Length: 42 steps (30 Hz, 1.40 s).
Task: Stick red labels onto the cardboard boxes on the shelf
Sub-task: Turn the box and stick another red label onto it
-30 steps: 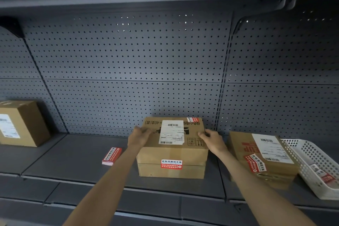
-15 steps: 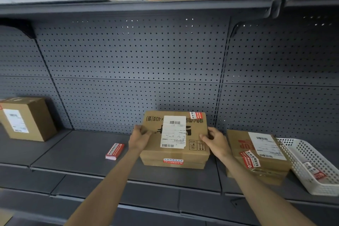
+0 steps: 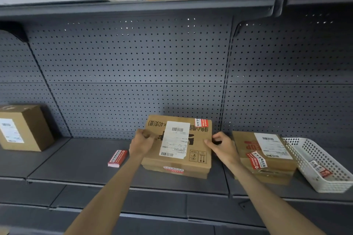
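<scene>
Head view | left hand (image 3: pixel 142 142), right hand (image 3: pixel 222 144) clasp cardboard box (image 3: pixel 179 145) | fingertips hidden

Dim, flat light on the lower shelf (image 3: pixel 80 160); upper shelf (image 3: pixel 133 4) shades the pegboard (image 3: pixel 133 63). Bright blown-out daylight gap above at top center, pinpricks of light leaking through the top pegboard holes. Soft shadow behind the center box (image 3: pixel 198 150). Wide-angle distortion: shelf lines bow, uprights lean at the edges. Label print soft, mostly unreadable. Slight blur overall.
</scene>
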### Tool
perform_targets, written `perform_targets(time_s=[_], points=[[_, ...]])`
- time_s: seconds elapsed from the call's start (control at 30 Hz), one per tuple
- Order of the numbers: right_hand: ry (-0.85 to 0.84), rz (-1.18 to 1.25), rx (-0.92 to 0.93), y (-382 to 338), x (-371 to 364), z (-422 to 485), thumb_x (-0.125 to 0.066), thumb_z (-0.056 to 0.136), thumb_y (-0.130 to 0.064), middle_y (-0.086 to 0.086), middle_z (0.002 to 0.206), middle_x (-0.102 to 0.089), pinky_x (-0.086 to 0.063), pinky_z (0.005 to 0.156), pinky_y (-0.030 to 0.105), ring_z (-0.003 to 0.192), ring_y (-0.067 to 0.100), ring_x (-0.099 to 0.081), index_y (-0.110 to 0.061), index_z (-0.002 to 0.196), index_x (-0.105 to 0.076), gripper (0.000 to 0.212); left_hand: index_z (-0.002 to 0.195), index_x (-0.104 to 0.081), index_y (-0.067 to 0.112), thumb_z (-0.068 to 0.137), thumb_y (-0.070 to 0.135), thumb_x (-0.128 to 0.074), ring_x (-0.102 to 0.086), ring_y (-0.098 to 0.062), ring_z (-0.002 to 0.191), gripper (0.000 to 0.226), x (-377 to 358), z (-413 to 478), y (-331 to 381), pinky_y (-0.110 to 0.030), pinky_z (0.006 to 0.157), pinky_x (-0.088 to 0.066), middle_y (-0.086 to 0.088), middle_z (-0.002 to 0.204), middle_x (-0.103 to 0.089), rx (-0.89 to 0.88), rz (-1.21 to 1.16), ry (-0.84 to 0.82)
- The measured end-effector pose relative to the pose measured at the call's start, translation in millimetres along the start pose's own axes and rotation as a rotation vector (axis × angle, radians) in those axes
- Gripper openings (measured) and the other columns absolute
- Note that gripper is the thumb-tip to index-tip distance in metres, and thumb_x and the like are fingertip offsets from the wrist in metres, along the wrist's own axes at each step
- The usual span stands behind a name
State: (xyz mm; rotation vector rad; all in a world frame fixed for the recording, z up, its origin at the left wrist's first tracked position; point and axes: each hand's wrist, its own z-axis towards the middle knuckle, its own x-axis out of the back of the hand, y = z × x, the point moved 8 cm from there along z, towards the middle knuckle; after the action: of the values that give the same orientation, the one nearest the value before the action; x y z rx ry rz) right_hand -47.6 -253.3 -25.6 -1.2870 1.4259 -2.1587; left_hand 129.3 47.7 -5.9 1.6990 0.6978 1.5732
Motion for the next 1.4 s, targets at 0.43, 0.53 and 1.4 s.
perform_targets(time_s=[0.43, 0.53, 1.4], points=[[-0.087, 0.305, -0.256, 16.3, -9.5, 13.1, -0.072, 0.089, -0.040, 0.021, 0.105, -0.064, -0.063, 0.060, 0.048, 0.077, 0.033, -0.074, -0.010, 0.113, -0.045, 0.047, 0.130, -0.043, 0.011, 0.097, 0.047, -0.041, -0.056, -0.034, 0.115, 0.049, -23.9, 28.8, 29.7, -0.055, 0.103, -0.033, -0.012, 0.128, -0.058, -0.147, 0.440, 0.128], [-0.109, 0.291, -0.232, 20.8, -15.1, 27.5, -0.075, 0.085, -0.042, 0.016, 0.135, -0.054, -0.062, 0.077, 0.048, 0.116, 0.034, -0.061, -0.019, 0.134, -0.036, 0.067, 0.131, -0.043, 0.013, 0.098, 0.038, -0.045, -0.054, -0.033, 0.118, 0.042, -29.5, 33.8, 22.6, -0.055, 0.104, -0.034, -0.011, 0.127, -0.059, -0.189, 0.446, 0.146], [-0.525, -0.082, -0.049, -1.4, -1.2, -3.3, -0.058, 0.099, -0.038, 0.004, 0.094, -0.071, -0.057, 0.054, 0.027, 0.072, 0.017, -0.071, -0.015, 0.085, -0.064, 0.027, 0.110, -0.063, 0.010, 0.095, 0.031, -0.063, -0.061, -0.028, 0.096, 0.026, -64.4, -38.8, 18.1, -0.032, 0.079, -0.043, -0.004, 0.107, -0.066, 0.258, -0.295, 0.005]])
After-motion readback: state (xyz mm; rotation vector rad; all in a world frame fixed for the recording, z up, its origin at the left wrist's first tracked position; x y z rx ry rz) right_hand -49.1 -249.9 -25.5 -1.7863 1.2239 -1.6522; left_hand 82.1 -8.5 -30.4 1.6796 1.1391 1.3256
